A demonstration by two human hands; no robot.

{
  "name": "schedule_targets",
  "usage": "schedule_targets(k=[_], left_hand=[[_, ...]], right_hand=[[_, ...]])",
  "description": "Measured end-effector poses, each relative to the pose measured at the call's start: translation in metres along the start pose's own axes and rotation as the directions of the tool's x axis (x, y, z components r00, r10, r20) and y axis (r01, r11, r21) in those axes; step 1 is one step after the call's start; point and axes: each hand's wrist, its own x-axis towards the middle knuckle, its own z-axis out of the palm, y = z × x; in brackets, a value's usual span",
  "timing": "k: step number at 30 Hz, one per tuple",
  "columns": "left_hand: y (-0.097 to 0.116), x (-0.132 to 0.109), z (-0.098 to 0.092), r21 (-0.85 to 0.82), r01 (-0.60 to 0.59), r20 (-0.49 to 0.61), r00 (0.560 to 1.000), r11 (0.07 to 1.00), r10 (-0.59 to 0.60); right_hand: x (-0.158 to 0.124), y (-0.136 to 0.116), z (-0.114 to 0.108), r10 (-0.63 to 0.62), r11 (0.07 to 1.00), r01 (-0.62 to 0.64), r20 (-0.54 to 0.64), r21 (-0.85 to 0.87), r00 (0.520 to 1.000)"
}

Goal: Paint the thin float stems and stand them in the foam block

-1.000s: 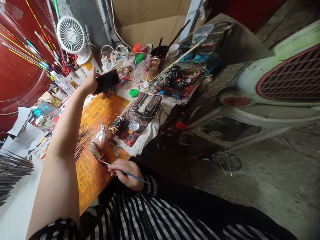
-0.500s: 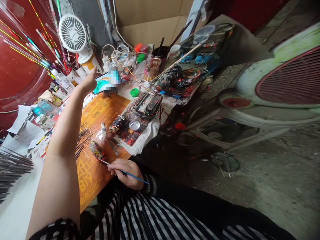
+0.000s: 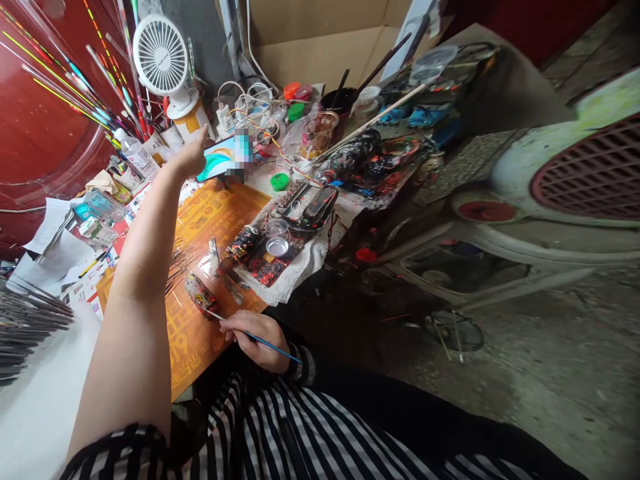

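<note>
The right hand (image 3: 249, 341) grips a thin blue paintbrush (image 3: 273, 348) like a pen, with its tip just beside a small paint-splashed piece (image 3: 200, 295) on the orange mat (image 3: 220, 208). The open left hand (image 3: 187, 159) touches a phone (image 3: 223, 159) past the mat's far end.

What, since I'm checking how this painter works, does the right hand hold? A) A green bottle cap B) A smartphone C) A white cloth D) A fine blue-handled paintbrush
D: the right hand pinches the fine blue-handled paintbrush between thumb and fingers.
</note>
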Motion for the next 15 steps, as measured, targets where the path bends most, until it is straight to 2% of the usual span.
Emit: schedule_targets(k=[3,6,8,9,12,14,15], left_hand=[[0.018,-0.024,-0.009,0.014,0.016,-0.107,0.994,1.0,-0.014],[0.039,-0.083,-0.023,0.089,0.119,-0.24,0.966,0.989,-0.094],[0.051,-0.144,-0.026,0.173,0.1,-0.23,0.972,0.98,-0.058],[0.055,-0.18,-0.025,0.218,0.12,-0.2,0.977,0.969,-0.076],[0.06,-0.296,-0.007,0.305,0.266,-0.123,0.963,0.914,-0.239],[0.056,-0.365,0.014,0.33,0.366,-0.105,0.93,0.87,-0.351],[0.053,-0.394,0.026,0.336,0.434,-0.12,0.9,0.836,-0.419]], right_hand=[[0.0,-0.002,-0.001,0.009,1.0,-0.009,0.009,-0.018,1.0],[-0.001,-0.004,-0.003,-0.009,0.999,0.01,0.024,-0.043,1.0],[-0.001,-0.005,-0.005,-0.014,0.998,0.016,0.035,-0.055,0.999],[-0.002,-0.005,-0.005,-0.008,0.998,0.01,0.038,-0.061,0.999],[-0.004,-0.006,-0.006,0.017,0.996,-0.013,0.041,-0.089,0.999],[-0.006,-0.007,-0.005,0.019,0.994,-0.015,0.035,-0.109,0.999],[-0.006,-0.007,-0.005,0.013,0.993,-0.01,0.029,-0.12,0.999]])
